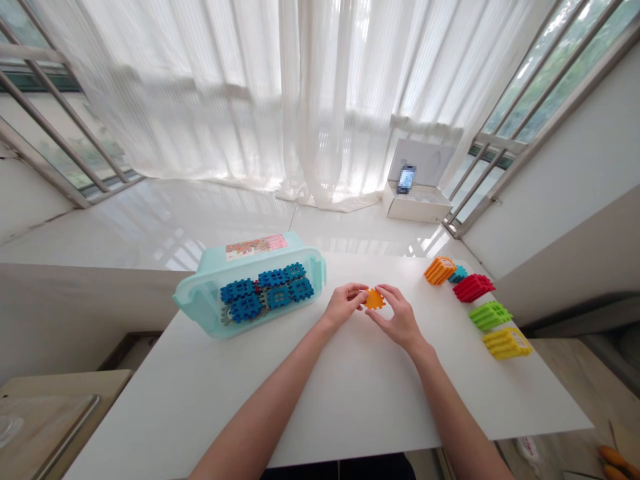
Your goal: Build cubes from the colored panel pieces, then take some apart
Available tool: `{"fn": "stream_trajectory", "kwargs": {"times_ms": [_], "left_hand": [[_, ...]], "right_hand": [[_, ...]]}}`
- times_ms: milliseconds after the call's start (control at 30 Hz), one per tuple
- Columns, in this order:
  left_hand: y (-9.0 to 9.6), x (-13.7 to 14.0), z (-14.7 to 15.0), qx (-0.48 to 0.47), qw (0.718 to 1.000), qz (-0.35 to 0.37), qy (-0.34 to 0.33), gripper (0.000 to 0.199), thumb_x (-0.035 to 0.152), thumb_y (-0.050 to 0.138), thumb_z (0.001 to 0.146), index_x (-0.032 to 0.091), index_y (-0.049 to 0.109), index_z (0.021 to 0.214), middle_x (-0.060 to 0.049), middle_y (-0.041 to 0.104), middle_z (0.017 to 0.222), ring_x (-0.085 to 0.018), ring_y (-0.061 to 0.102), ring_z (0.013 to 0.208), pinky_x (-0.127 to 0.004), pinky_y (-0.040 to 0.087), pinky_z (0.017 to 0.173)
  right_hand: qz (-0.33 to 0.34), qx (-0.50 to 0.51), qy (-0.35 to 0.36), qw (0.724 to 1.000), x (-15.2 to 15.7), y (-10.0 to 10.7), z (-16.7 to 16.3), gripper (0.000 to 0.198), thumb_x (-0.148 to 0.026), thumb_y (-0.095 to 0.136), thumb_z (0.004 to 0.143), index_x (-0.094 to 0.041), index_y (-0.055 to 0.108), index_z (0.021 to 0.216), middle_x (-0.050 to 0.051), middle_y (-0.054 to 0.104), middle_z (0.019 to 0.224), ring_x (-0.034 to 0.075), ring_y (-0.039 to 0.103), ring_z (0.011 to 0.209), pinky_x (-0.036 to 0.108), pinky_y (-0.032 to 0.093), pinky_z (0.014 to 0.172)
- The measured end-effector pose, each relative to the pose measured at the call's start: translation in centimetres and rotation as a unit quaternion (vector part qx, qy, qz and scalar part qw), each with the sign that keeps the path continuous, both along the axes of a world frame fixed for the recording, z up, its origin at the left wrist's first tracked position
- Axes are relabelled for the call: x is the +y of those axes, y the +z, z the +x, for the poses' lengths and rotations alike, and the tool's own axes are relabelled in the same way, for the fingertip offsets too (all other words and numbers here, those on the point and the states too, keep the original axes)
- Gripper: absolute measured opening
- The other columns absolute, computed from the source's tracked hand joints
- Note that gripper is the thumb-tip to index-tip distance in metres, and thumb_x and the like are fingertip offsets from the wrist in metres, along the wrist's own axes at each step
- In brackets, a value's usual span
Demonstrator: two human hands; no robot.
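Observation:
An orange notched building tile (375, 299) is held between both hands over the middle of the white table. My left hand (345, 301) grips its left edge, fingers closed on it. From the other side, my right hand (399, 316) holds the same tile between thumb and fingertips. To the left of my hands stands a pale turquoise plastic bin (200, 293). Inside it lie several blue notched tiles (245, 307), with some grey pieces partly hidden beneath them.
Along the table's right side stand stacks of tiles: orange (440, 271), teal (457, 274), red (474, 287), green (491, 315) and yellow (507, 343). Beyond the table, a phone (406, 179) leans in an open white box (417, 204) before white curtains (240, 100).

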State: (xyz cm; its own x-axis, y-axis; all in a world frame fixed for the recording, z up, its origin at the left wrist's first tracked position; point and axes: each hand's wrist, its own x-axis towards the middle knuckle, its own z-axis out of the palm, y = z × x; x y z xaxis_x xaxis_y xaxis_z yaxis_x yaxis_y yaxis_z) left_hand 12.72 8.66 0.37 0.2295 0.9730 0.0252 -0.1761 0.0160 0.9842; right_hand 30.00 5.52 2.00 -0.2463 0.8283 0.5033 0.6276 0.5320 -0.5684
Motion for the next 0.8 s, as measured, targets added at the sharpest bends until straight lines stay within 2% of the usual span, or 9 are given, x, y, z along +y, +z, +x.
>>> {"fn": "stream_trajectory", "kwargs": {"times_ms": [133, 233, 400, 533, 667, 800], "left_hand": [[0.1, -0.1, 0.0, -0.010, 1.000, 0.002, -0.014, 0.034, 0.039, 0.072, 0.079, 0.015, 0.065, 0.102, -0.007, 0.074, 0.086, -0.017, 0.071, 0.078, -0.028, 0.057, 0.066], [0.3, -0.1, 0.0, -0.021, 1.000, -0.011, -0.019, 0.037, 0.038, 0.070, 0.082, 0.015, 0.061, 0.109, -0.009, 0.073, 0.094, -0.018, 0.071, 0.081, -0.027, 0.056, 0.066], [0.7, -0.3, -0.1, -0.012, 0.999, -0.018, -0.026, 0.034, 0.036, 0.070, 0.082, 0.015, 0.060, 0.107, -0.010, 0.071, 0.096, -0.017, 0.070, 0.083, -0.027, 0.055, 0.067], [1.0, -0.3, -0.1, -0.007, 0.999, -0.013, -0.028, 0.034, 0.035, 0.072, 0.079, 0.015, 0.061, 0.104, -0.008, 0.070, 0.091, -0.016, 0.068, 0.079, -0.027, 0.054, 0.066], [1.0, -0.3, -0.1, -0.010, 0.999, -0.007, -0.033, 0.035, 0.036, 0.072, 0.079, 0.015, 0.061, 0.104, -0.008, 0.070, 0.091, -0.016, 0.068, 0.078, -0.026, 0.054, 0.065], [0.9, -0.3, -0.2, -0.007, 0.999, -0.003, -0.040, 0.034, 0.038, 0.072, 0.079, 0.016, 0.062, 0.103, -0.008, 0.070, 0.091, -0.016, 0.068, 0.079, -0.027, 0.054, 0.065]], "right_hand": [[-0.006, -0.050, 0.005, 0.999, -0.2, 0.8, 0.4, 0.044, -0.037, 0.067, 0.083, -0.026, 0.058, 0.125, 0.011, 0.059, 0.124, 0.029, 0.059, 0.114, 0.049, 0.051, 0.098], [0.016, -0.095, 0.009, 0.995, 0.5, 2.6, 2.1, 0.042, -0.039, 0.067, 0.083, -0.026, 0.060, 0.123, 0.011, 0.061, 0.124, 0.031, 0.057, 0.117, 0.050, 0.049, 0.099], [0.045, -0.137, -0.048, 0.988, 3.9, 7.6, 9.0, 0.042, -0.047, 0.066, 0.083, -0.023, 0.063, 0.116, 0.012, 0.064, 0.121, 0.031, 0.058, 0.115, 0.050, 0.046, 0.101], [0.001, -0.143, -0.131, 0.981, 7.3, 10.5, 15.0, 0.049, -0.058, 0.064, 0.078, -0.020, 0.066, 0.109, 0.013, 0.068, 0.112, 0.028, 0.065, 0.096, 0.042, 0.054, 0.080], [-0.065, -0.162, -0.204, 0.963, 9.6, 10.4, 18.5, 0.060, -0.067, 0.064, 0.069, -0.018, 0.069, 0.104, 0.013, 0.071, 0.103, 0.025, 0.065, 0.079, 0.037, 0.054, 0.067], [-0.097, -0.186, -0.204, 0.956, 10.9, 8.9, 19.8, 0.064, -0.069, 0.063, 0.066, -0.018, 0.069, 0.104, 0.014, 0.072, 0.104, 0.024, 0.064, 0.076, 0.037, 0.052, 0.065]]}}
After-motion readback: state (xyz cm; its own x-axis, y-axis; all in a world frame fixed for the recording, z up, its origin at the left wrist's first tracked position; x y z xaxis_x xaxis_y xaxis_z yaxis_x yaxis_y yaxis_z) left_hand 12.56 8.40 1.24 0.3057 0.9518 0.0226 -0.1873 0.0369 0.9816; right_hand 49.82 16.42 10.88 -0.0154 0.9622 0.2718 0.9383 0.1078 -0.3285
